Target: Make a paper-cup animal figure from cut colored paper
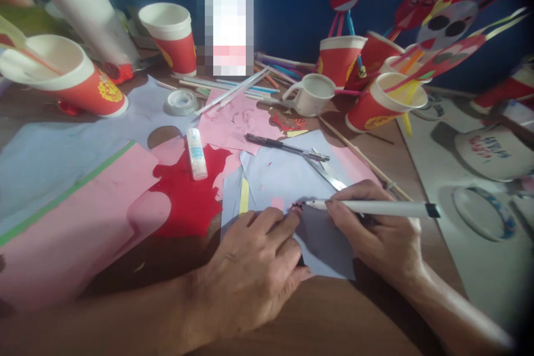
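1. Nearest, the left forearm comes in from the lower left over the bench [329, 317], and the left hand [258, 256] lies palm down over the near left part of the blue sheet [287, 172]. Its index finger reaches forward, the tip pressing a small pink piece [296, 208] onto the sheet; the other fingers are bent. A dark object [301, 261] peeks out beneath them; whether the hand grips it, I cannot tell.
2. The right forearm rises from the lower right, wrist bent inward, and the right hand [384, 228] stands at the sheet's right edge. It is closed around a white marker [375, 208], thumb and index finger pinching the barrel near the writing end.
3. The marker lies almost level above the sheet, its tip pointing left, right beside the pink piece, which bears black scalloped marks at the left fingertip.
4. Just beyond, a pink disc [277, 202] lies on the sheet, and a black pen [283, 146] crosses its far edge.
5. Left of the sheet are red paper [192, 203] and a glue tube [197, 154].
6. Farther beyond the sheet stand a white mug [314, 95] and a red cup [340, 61].
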A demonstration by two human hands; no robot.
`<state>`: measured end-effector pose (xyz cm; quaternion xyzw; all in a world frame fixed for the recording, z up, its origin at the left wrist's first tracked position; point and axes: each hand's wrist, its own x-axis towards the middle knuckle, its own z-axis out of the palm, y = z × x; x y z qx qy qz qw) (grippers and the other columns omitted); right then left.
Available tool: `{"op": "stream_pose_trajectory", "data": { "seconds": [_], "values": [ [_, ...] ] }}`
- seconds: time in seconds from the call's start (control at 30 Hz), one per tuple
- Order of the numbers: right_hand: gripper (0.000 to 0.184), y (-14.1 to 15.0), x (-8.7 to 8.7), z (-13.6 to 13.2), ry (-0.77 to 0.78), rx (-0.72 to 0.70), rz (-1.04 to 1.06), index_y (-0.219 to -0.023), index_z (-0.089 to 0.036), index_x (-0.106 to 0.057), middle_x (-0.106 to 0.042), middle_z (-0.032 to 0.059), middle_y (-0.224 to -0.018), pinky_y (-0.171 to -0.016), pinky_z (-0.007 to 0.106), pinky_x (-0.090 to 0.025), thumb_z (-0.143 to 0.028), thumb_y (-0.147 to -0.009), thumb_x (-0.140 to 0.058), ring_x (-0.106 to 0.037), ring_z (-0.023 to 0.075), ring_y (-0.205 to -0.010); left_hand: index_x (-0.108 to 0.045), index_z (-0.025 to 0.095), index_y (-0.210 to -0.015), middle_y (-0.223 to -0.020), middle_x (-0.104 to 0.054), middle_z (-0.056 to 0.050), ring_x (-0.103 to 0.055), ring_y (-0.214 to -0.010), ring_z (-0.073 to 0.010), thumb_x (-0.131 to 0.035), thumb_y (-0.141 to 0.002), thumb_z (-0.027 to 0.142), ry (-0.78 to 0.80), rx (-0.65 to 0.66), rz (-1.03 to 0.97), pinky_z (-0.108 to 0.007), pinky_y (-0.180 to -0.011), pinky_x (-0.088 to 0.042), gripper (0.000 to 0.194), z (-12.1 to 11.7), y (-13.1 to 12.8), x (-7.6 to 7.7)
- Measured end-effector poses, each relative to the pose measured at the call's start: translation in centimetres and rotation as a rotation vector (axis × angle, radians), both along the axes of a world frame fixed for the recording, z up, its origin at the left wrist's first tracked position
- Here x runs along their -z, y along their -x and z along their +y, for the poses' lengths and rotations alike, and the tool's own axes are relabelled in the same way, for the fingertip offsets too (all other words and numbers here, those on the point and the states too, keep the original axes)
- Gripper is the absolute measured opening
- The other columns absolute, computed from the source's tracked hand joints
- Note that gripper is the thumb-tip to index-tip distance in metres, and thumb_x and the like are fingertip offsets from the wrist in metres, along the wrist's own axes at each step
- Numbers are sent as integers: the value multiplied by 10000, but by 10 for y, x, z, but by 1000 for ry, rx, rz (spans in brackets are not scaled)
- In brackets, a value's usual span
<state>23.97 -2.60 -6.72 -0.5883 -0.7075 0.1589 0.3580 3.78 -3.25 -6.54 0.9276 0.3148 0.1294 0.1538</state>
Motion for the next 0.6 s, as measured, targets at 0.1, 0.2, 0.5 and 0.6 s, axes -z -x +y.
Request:
{"op": "stream_pose_trajectory", "data": {
  "seconds": [0.1, 0.2, 0.5, 0.6],
  "values": [
    [57, -1, 0, -1, -44, 30, 15, -751, -220, -576, -592, -34, -605, -473, 224, -463, -191, -780, -616, -573, 114, -497, -586, 145, -866, -1236, -552, -82, -467, -1064, -269, -385, -914, 351, 11, 1, 8, -434, -793, -473, 292, 0, 0, 0],
    [57, -1, 1, -4, -14, -7, 78, -868, -219, -576, -634, -20, -640, -497, 235, -493, -195, -817, -579, -612, 131, -530, -590, 147, -873, -1202, -570, -77, -466, -1060, -265, -384, -916, 336, 22, 4, -14, -431, -799, -472, 282, 0, 1, 1],
    [189, 0, 3, -8, -64, -315, -177, -1030, -207, -554, -726, 30, -836, -589, 240, -521, -144, -860, -504, -681, 147, -668, -591, 155, -894, -1017, -608, -64, -460, -1053, -265, -376, -920, 338, 85, 5, -37, -453, -846, -442, 284, -1, 0, 3],
    [221, 0, 2, -8, -55, -358, -207, -1059, -204, -539, -728, 30, -839, -568, 243, -509, -127, -855, -499, -673, 143, -638, -584, 156, -881, -1009, -603, -59, -459, -1049, -265, -380, -918, 337, 100, 6, -37, -443, -826, -447, 275, 0, 0, 3]
  ]
}}
